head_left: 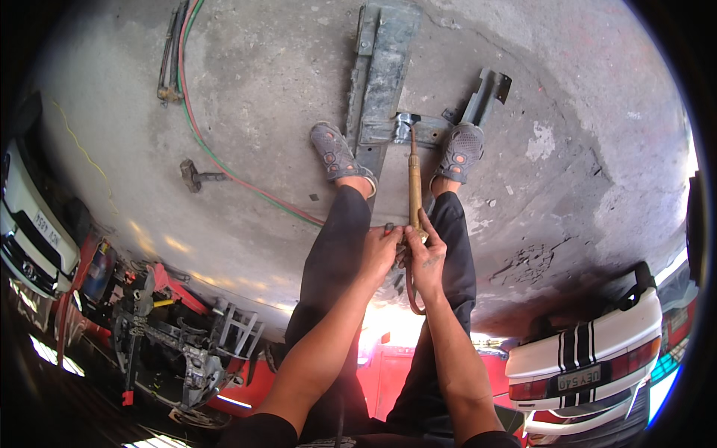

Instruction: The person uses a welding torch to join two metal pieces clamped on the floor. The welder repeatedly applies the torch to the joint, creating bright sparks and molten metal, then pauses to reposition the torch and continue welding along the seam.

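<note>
Grey steel bracket assembly (381, 89) lies on the concrete floor (284, 89) between the person's shoes; judged heavy and rigid. Brass cutting torch (414, 183) stands over it, tip down, stiff, probably hot at the tip. Right hand (427, 257) fingers wrap its handle; left hand (381, 250) pinches the valve end.

The torch (414, 183) held between the two hands is brass-coloured metal with a dull, worn sheen, and its hose (410, 293) looks like matt reddish rubber. The metal frame (382, 75) on the floor is grey, scuffed steel with a flat, unpolished finish, lying on rough, stained concrete floor (582, 194) marked with cracks and pale patches. The shoes (332, 151) look like grey perforated plastic or rubber, matt and dusty, and the trousers (340, 246) are dark matt cloth.
</note>
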Motion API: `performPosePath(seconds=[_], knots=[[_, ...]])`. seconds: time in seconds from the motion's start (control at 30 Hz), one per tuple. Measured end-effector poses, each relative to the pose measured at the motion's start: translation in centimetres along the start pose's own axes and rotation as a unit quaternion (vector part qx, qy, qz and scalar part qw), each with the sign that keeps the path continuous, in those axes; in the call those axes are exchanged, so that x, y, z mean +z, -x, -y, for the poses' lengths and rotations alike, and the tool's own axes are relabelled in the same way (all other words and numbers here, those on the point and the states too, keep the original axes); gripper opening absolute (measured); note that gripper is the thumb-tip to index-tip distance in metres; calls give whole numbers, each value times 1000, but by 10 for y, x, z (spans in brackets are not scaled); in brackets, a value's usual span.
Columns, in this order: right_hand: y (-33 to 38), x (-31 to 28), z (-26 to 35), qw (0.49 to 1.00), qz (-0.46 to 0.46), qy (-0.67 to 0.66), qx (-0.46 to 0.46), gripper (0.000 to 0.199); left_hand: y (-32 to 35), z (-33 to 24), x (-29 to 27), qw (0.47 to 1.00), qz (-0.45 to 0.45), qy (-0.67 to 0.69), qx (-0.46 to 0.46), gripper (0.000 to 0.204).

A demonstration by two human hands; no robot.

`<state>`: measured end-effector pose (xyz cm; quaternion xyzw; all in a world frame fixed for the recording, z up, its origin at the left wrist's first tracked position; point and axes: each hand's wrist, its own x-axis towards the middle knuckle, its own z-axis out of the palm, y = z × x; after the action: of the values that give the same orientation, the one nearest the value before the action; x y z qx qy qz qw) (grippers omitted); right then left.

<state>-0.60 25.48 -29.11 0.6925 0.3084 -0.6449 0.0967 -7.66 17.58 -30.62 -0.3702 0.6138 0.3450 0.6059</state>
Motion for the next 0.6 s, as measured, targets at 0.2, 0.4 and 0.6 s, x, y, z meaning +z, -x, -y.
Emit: performPosePath(seconds=[0.2, 0.4, 0.6], knots=[[-6, 0, 0, 1000, 4, 10, -22, 57, -8, 11, -3, 1000, -7, -10, 23, 23], [-15, -4, -7, 1000, 9, 8, -22, 58, -8, 7, 0, 999, 3, -7, 40, 24], [-18, -8, -9, 999, 1, 15, -37, 60, -9, 9, 1, 999, -10, -1, 38, 24]])
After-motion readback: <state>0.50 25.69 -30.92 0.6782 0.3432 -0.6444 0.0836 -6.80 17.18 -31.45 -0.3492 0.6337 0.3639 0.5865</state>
